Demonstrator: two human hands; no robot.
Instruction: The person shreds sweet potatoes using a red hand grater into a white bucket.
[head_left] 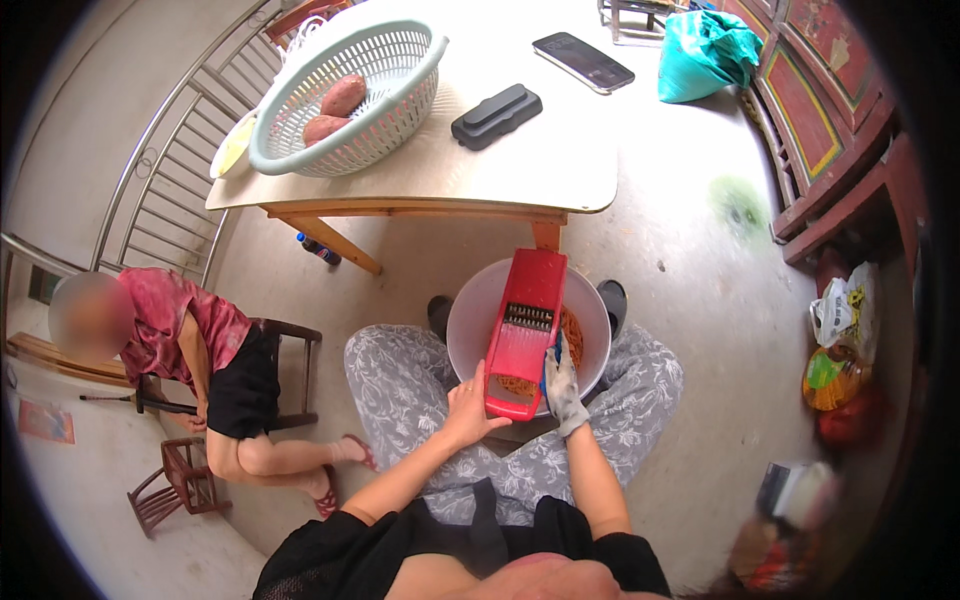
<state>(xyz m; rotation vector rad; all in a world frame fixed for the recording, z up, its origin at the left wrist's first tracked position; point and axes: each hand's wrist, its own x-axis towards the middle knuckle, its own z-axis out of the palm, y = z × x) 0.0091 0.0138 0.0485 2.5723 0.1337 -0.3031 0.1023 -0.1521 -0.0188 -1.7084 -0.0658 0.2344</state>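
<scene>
Far left, off to the side: another person seated on a low wooden chair [290, 370], hands not on the work.

On the table [520, 170], left part: pale green basket [300, 150] holding two whole sweet potatoes [335, 110], skins on, not yet grated. Just right of it a black oblong piece [497, 116], then a phone [583, 62], then a green bag [705, 52].

Between the knees: white bowl [470, 320] with a heap of orange shreds [572, 335], partly hidden behind the red grater [523, 335] leaning into it. Judged part-way: some grated, two roots left.

Left hand [468, 405], bare, closed on grater's lower left edge, steadying it.

Right hand [562, 385], in a grey work glove, pressed to grater's right side; fingers curled, presumably on a piece of sweet potato, but piece itself not visible.

Right floor: bags [840, 350].
</scene>
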